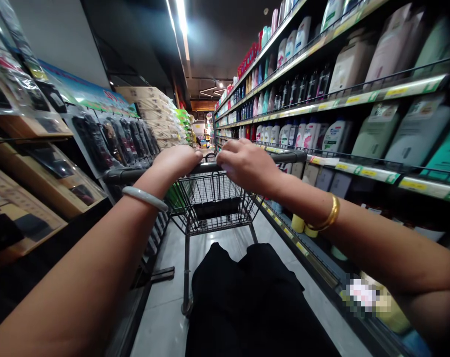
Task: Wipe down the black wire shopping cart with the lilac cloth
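Shopping cart (212, 231): directly in front of me, standing on the aisle floor, its handle (206, 168) running crosswise below my hands. Basket of dark wire, with a black panel (217, 208) on the side facing me.

My left hand (177, 159): back up, resting over the handle left of its middle, thumb side toward the other hand. Its fingertips are hidden beyond the bar; cannot tell whether they close around it. My right hand (249, 166): on the handle right of the middle, fingers bent together over the bar; firmness of grip cannot be told. A short gap separates the two hands.

Pale bangle (145, 198) on my left wrist; gold bangle (334, 213) on my right forearm. My black trousers (247, 302) show below the cart, over grey floor tiles (161, 317).

Right side: long shelves of upright bottles. Near me, a pale green bottle (375, 131) stands on a tier edged with price labels (368, 173); white bottles (336, 135) beside it, farther along the same tier.

Left side: flat boxes (67, 183) low and close, hanging packets (115, 139) past them, a blue sign (85, 91) above the packets, stacked cartons (154, 111) farther on.

Overhead: a lit strip lamp (182, 20).
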`<state>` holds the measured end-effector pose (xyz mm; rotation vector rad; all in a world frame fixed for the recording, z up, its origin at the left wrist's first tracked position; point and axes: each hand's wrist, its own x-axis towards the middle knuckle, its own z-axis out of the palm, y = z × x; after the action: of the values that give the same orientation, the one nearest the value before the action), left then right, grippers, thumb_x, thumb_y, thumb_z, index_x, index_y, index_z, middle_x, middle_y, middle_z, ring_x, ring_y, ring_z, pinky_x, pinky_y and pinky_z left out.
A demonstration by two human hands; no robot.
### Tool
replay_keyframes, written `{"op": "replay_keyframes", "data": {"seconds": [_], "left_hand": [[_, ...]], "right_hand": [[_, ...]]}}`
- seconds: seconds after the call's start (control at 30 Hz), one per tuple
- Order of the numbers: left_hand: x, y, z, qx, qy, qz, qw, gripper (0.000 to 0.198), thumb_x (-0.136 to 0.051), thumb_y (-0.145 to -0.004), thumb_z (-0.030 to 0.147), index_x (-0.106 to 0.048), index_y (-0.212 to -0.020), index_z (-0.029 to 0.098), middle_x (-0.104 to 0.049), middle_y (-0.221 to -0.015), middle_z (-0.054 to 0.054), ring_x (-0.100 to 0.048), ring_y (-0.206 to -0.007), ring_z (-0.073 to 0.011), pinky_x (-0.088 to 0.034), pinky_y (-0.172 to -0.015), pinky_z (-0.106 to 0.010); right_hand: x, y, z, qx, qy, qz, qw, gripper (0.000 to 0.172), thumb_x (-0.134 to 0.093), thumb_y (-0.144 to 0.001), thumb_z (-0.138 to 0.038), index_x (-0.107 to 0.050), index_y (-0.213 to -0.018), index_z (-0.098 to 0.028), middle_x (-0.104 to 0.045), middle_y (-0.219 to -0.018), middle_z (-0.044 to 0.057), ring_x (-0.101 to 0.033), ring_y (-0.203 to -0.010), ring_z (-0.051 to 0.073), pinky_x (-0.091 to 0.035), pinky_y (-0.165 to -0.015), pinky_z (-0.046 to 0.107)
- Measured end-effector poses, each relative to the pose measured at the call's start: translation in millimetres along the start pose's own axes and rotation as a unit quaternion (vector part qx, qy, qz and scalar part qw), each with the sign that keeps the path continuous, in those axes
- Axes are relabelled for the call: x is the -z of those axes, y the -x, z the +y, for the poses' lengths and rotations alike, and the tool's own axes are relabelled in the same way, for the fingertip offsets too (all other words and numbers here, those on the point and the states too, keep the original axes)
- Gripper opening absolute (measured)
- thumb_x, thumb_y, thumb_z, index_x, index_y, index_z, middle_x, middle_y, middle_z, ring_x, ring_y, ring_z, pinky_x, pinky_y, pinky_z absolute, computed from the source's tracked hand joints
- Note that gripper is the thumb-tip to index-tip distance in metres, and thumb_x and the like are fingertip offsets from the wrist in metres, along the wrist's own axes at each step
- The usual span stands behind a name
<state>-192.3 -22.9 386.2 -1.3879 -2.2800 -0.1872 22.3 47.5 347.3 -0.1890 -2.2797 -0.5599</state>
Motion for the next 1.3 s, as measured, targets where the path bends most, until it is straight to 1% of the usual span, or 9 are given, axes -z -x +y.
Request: {"op": "replay_keyframes", "data": {"seconds": [0.13, 0.23, 0.43, 0.5, 0.6, 0.7, 0.93, 1.17, 1.3], "left_hand": [[2.7, 3.7, 5.8, 0.019, -0.014, 0.002, 1.0, 0.061, -0.032, -0.093, 0.048, -0.079, -0.113, 0.015, -0.076, -0.12, -0.021, -0.07, -0.101, -0.0334, -0.047, -0.074, -0.038], [3.7, 8.6, 7.7, 0.011, -0.025, 0.019, 0.999, 0.06, -0.03, -0.095, 0.044, -0.08, -0.111, 0.015, -0.076, -0.116, -0.021, -0.07, -0.101, -0.0337, -0.046, -0.072, -0.038], [12.8, 20.0, 25.5, -0.004, -0.05, 0.088, 0.995, 0.055, -0.031, -0.096, 0.041, -0.08, -0.105, 0.016, -0.077, -0.112, -0.02, -0.071, -0.103, -0.0359, -0.048, -0.074, -0.04], [15.5, 23.2, 41.2, -0.019, -0.045, 0.106, 0.993, 0.055, -0.032, -0.098, 0.042, -0.079, -0.105, 0.016, -0.076, -0.112, -0.02, -0.071, -0.103, -0.0364, -0.049, -0.075, -0.04], [10.2, 26.1, 64.8, -0.064, -0.037, 0.1, 0.992, 0.055, -0.028, -0.1, 0.036, -0.077, -0.112, 0.015, -0.076, -0.111, -0.02, -0.072, -0.103, -0.0355, -0.05, -0.076, -0.039], [-4.9, 27.1, 77.7, -0.07, -0.035, 0.103, 0.992, 0.063, -0.021, -0.102, 0.04, -0.078, -0.112, 0.013, -0.076, -0.106, -0.022, -0.073, -0.099, -0.0374, -0.049, -0.073, -0.04], [-26.7, 33.1, 75.9, -0.074, -0.023, 0.195, 0.978, 0.074, -0.015, -0.104, 0.049, -0.08, -0.099, 0.015, -0.078, -0.095, -0.019, -0.072, -0.089, -0.0337, -0.042, -0.069, -0.039], [-27.9, 41.0, 75.0, -0.057, -0.029, 0.207, 0.976, 0.07, -0.016, -0.103, 0.048, -0.079, -0.1, 0.018, -0.077, -0.094, -0.017, -0.069, -0.086, -0.031, -0.036, -0.068, -0.039], [-27.2, 42.5, 66.4, -0.063, -0.029, 0.196, 0.978, 0.071, -0.014, -0.104, 0.05, -0.079, -0.102, 0.02, -0.077, -0.096, -0.016, -0.069, -0.087, -0.0305, -0.034, -0.068, -0.039]], "right_hand": [[14.1, 2.6, 24.8, -0.113, -0.04, -0.064, 0.991, 0.031, -0.065, -0.089, -0.033, -0.07, -0.118, -0.022, -0.067, -0.114, 0.01, -0.055, -0.083, 0.019, -0.034, -0.069, 0.033], [20.4, 1.6, 37.5, -0.122, -0.064, -0.093, 0.986, 0.032, -0.068, -0.085, -0.033, -0.07, -0.115, -0.021, -0.066, -0.111, 0.01, -0.056, -0.085, 0.02, -0.037, -0.07, 0.033], [22.6, -8.4, 28.8, -0.093, -0.046, 0.09, 0.991, 0.033, -0.053, -0.095, -0.025, -0.066, -0.124, -0.02, -0.063, -0.128, 0.013, -0.054, -0.119, 0.03, -0.043, -0.098, 0.044], [14.2, -11.0, 23.0, -0.095, -0.036, 0.052, 0.993, 0.035, -0.054, -0.094, -0.027, -0.066, -0.126, -0.02, -0.065, -0.127, 0.013, -0.057, -0.114, 0.029, -0.044, -0.093, 0.041], [-3.2, -12.1, 24.5, -0.102, -0.049, -0.063, 0.992, 0.033, -0.054, -0.093, -0.033, -0.07, -0.119, -0.02, -0.072, -0.116, 0.013, -0.062, -0.096, 0.025, -0.042, -0.077, 0.035], [-12.4, -9.6, 41.3, -0.112, -0.068, -0.096, 0.987, 0.034, -0.05, -0.094, -0.036, -0.073, -0.115, -0.022, -0.076, -0.112, 0.011, -0.063, -0.092, 0.023, -0.037, -0.073, 0.033], [-7.2, 9.1, 77.5, -0.142, -0.091, -0.082, 0.982, 0.028, -0.053, -0.089, -0.032, -0.073, -0.103, -0.02, -0.075, -0.105, 0.009, -0.06, -0.089, 0.021, -0.033, -0.071, 0.032], [-6.7, 33.7, 56.6, -0.117, -0.017, -0.021, 0.993, 0.034, -0.055, -0.097, -0.044, -0.072, -0.114, -0.02, -0.07, -0.108, 0.011, -0.058, -0.089, 0.022, -0.033, -0.072, 0.033], [-4.2, 34.2, 46.5, -0.107, -0.003, -0.033, 0.994, 0.046, -0.067, -0.091, -0.056, -0.071, -0.119, -0.021, -0.069, -0.111, 0.013, -0.057, -0.089, 0.024, -0.034, -0.072, 0.033]]}}
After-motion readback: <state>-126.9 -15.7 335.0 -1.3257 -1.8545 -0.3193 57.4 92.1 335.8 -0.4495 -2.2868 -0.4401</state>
